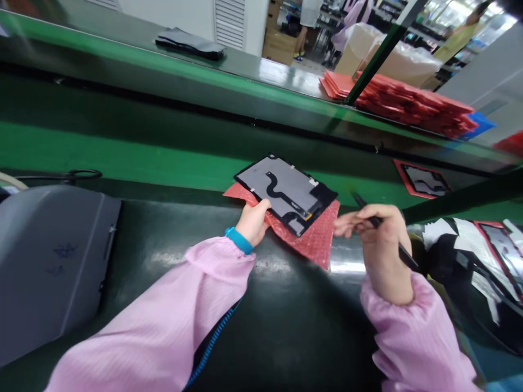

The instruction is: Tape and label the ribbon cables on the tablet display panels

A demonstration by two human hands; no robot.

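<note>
Here, screen panel: the grey-backed panel (281,185) is at the centre of the clock, tilted, lying on the red bubble wrap (314,247), which sticks out around it from 3 to 9 o'clock.
Left hand: the left hand (252,223), at the panel's 8 o'clock, pinches panel and wrap together, thumb on top.
Right hand: at 4 o'clock, the right hand (379,234) is curled around a slim black tool (375,221); whether its fingertips touch the wrap, I cannot tell.
Grey machine: the grey casing (57,267) stands on the dark bench (155,326), towards 8 to 9 o'clock.
Shelf: red sleeves (412,103) are piled at 2 o'clock, dark sheets (190,42) at 11.
</note>
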